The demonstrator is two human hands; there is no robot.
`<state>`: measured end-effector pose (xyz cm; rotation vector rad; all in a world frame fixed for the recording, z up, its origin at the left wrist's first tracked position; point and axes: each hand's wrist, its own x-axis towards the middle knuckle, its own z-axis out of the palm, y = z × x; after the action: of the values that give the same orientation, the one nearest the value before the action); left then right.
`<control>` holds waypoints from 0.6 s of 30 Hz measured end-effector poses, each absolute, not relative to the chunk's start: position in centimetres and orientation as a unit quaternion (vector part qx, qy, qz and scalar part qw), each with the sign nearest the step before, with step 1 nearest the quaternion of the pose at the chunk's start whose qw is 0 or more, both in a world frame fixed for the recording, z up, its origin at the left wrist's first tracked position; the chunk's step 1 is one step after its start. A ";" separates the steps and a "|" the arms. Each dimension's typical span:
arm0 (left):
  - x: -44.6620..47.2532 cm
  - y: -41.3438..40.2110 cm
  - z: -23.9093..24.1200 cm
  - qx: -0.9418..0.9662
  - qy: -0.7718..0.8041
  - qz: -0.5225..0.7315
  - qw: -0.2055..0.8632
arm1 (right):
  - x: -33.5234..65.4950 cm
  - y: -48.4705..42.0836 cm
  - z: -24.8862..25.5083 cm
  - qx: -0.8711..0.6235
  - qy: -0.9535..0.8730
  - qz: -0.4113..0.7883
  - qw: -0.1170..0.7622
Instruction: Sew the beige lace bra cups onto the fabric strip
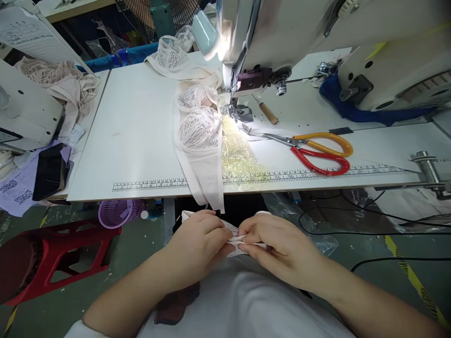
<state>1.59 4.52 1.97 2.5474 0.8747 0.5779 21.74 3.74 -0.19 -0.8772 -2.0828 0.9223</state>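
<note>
My left hand (200,239) and my right hand (278,244) meet in my lap, below the table's front edge. Both are closed, pinching a small white strip of fabric (234,240) between their fingertips. Just above them, the pale strap ends of a lace bra piece (197,126) hang over the edge of the white sewing table (137,136). The lace piece runs back to the presser foot (239,112) of the sewing machine (299,33).
Scissors (317,150) with orange and red handles lie right of the needle. A crinkled clear plastic sheet (239,159) lies beside the lace. A phone (49,171) and papers sit at left, a red stool (49,263) and purple basket (120,211) below.
</note>
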 end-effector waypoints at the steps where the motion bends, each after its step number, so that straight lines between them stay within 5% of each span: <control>1: 1.6 4.5 2.0 0.907 0.311 0.210 0.189 | 21.7 3.7 -0.2 -0.341 -0.799 0.356 0.344; 10: 1.9 4.6 2.1 0.915 0.303 0.189 0.186 | 21.8 3.8 -0.2 -0.336 -0.807 0.358 0.326; 18: 0.5 5.5 3.6 0.900 0.331 0.072 0.274 | 24.2 5.1 1.1 -0.281 -0.869 0.387 0.126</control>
<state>0.48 5.54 3.58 2.4201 0.8897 0.1947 24.17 5.12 1.13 -0.8188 -2.5302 1.1263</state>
